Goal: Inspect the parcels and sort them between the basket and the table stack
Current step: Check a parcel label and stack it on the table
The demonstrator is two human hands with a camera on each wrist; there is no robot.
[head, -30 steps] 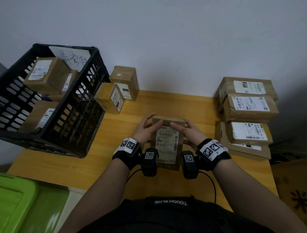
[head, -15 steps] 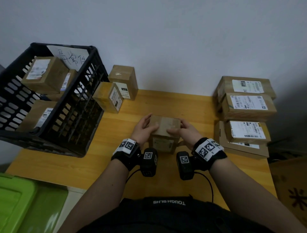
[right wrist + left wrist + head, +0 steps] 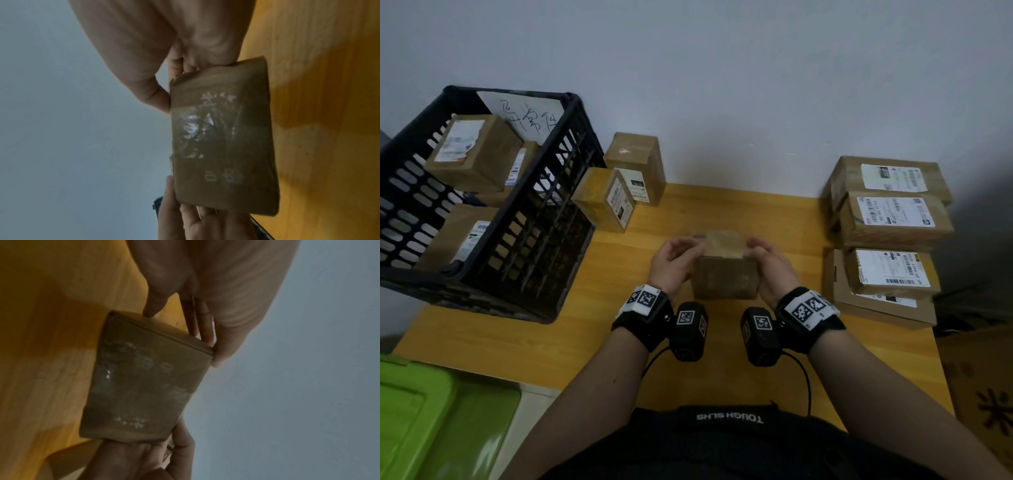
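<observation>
head view: the left hand and right hand held one parcel above the tabletop, fingers clamped on its ends. the basket showed three parcels; two stood beside it, four lay stacked right. a shirt read "tough slhs" mirrored. wrist views: the parcel carried blurred white print, possibly "10".

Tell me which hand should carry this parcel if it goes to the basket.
Left, probably: the left hand already grips the parcel, and the basket sits on its side; the right hand would cross over.
</observation>
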